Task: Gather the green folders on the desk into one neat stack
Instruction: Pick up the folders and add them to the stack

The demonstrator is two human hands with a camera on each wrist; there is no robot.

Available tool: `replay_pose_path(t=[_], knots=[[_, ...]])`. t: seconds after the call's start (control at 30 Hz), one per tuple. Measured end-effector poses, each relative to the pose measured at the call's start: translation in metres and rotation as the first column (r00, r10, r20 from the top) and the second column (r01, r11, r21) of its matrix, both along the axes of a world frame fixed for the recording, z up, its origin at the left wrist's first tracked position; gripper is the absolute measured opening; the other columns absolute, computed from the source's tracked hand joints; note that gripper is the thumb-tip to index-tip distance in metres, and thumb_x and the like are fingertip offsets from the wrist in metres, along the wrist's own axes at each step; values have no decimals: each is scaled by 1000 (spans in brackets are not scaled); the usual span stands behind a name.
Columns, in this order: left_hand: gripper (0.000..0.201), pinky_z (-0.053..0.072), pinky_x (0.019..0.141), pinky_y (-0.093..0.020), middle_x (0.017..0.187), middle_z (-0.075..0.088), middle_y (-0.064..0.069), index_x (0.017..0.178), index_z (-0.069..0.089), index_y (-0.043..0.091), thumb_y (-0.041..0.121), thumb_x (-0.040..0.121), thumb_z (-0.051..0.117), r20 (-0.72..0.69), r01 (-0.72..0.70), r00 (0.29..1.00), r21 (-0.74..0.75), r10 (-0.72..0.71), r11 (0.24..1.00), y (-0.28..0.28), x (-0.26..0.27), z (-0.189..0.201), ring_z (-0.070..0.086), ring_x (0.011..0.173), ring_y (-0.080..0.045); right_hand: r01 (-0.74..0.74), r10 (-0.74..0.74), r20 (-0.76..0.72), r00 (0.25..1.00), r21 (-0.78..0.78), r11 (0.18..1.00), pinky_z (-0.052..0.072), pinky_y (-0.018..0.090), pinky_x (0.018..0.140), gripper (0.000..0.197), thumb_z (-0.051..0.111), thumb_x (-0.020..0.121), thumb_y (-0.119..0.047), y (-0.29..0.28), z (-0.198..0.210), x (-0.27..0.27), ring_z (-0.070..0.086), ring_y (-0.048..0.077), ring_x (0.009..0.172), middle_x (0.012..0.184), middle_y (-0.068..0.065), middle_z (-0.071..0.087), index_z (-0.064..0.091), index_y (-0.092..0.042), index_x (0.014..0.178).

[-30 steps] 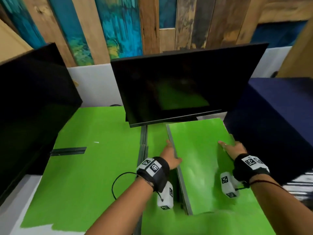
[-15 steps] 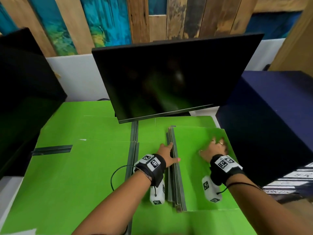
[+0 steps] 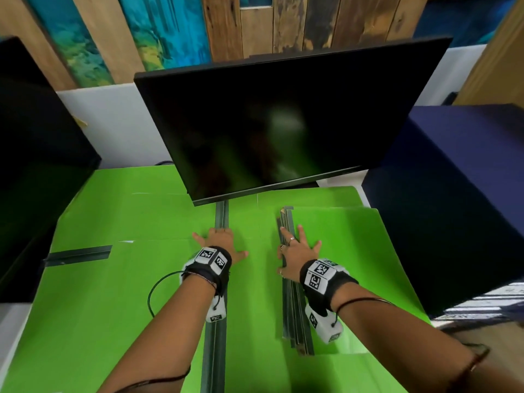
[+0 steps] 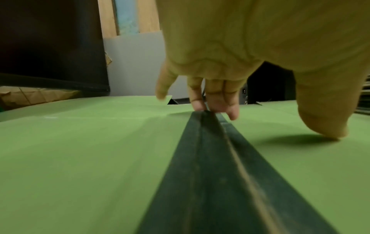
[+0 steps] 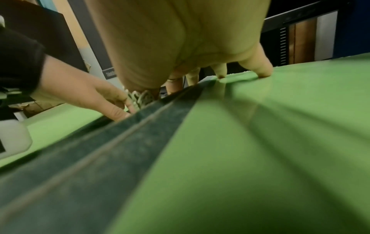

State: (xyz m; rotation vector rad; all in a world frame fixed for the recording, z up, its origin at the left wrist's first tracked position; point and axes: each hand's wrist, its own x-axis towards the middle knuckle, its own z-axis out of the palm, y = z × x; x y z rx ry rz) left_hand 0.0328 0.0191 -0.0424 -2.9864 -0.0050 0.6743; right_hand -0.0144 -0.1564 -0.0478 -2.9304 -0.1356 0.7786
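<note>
Weathered painted planks back the table (image 3: 11, 330), where a black monitor (image 3: 283, 117) stands over bright green card folders with dark spines. Half a second ago my left hand (image 3: 219, 242) lay against the stack's spine; now it has slid away to the left and lies flat, fingers (image 4: 215, 98) spread, on the dark spine of the flat green folder (image 3: 113, 279) there. My right hand (image 3: 296, 252) has crossed from the cover's right side to the spine edge of the stack of green folders (image 3: 354, 265), fingers (image 5: 262, 66) splayed and pressing down, gripping nothing. That stack sits at my right, beside a dark blue box (image 3: 453, 194).
</note>
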Motion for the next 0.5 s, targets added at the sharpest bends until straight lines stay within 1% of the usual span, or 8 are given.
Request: replay_pose_path(t=[0.1, 0.17, 0.27, 0.3, 0.37, 0.43, 0.47, 0.5], knots=[[88, 42, 104, -44, 143, 30, -13, 138, 32, 11, 58, 72, 66, 79, -65, 994, -139, 76, 988, 3, -2, 5, 38, 130, -30, -8, 7, -17, 1000, -35, 999, 6, 74, 104, 50, 61, 84, -37, 2, 5, 1, -19, 35, 142, 157, -6, -12, 49, -26, 131], [81, 43, 104, -38, 141, 34, -14, 134, 39, 7, 58, 76, 62, 51, -88, 994, -104, 94, 991, 8, -3, 12, 41, 128, -30, -12, 12, -16, 1000, -50, 999, 6, 74, 104, 52, 61, 84, -38, 3, 6, 1, -18, 35, 142, 157, -5, -12, 48, -26, 132], [63, 45, 99, -36, 125, 57, -9, 116, 57, 8, 61, 83, 49, -10, -77, 997, 2, 77, 997, 17, -10, 28, 51, 118, -25, -22, 22, -2, 1000, -48, 999, 8, 74, 104, 50, 61, 83, -40, 3, 6, 0, -17, 35, 143, 158, -6, -11, 49, -25, 130], [58, 43, 98, -37, 119, 61, -6, 111, 60, 11, 60, 84, 48, -7, -62, 998, -17, 62, 998, 17, -11, 33, 54, 114, -24, -19, 19, 0, 1000, -43, 999, 8, 74, 104, 49, 61, 83, -40, 1, 5, 0, -17, 35, 143, 158, -6, -10, 51, -25, 129], [39, 33, 100, -40, 108, 63, 0, 97, 61, 20, 56, 86, 49, 55, -30, 998, -163, 39, 986, 20, -17, 46, 55, 110, -23, -10, 10, 6, 1000, -20, 1000, 7, 73, 104, 42, 62, 82, -38, 1, 5, -1, -16, 34, 143, 158, -7, -9, 56, -24, 121], [29, 26, 101, -42, 90, 58, 5, 76, 52, 23, 50, 87, 51, 114, -1, 993, -329, 40, 944, 17, -26, 60, 54, 107, -20, 11, -12, 17, 1000, 25, 1000, 5, 73, 105, 30, 64, 79, -35, 0, 4, -1, -16, 33, 143, 158, -9, -7, 61, -24, 107], [29, 25, 102, -44, 87, 54, 6, 72, 49, 23, 47, 88, 52, 137, 31, 990, -364, 20, 931, 14, -32, 68, 53, 108, -20, 22, -23, 20, 1000, 46, 999, 4, 73, 105, 25, 65, 78, -33, 0, 4, -2, -15, 32, 144, 158, -10, -6, 61, -25, 101], [26, 26, 104, -47, 94, 53, 5, 74, 51, 21, 43, 89, 53, 164, 59, 987, -382, 5, 922, 10, -37, 74, 51, 112, -21, 31, -32, 27, 999, 60, 998, 4, 72, 106, 23, 65, 78, -32, 0, 4, -3, -14, 31, 144, 158, -10, -5, 61, -25, 99]])
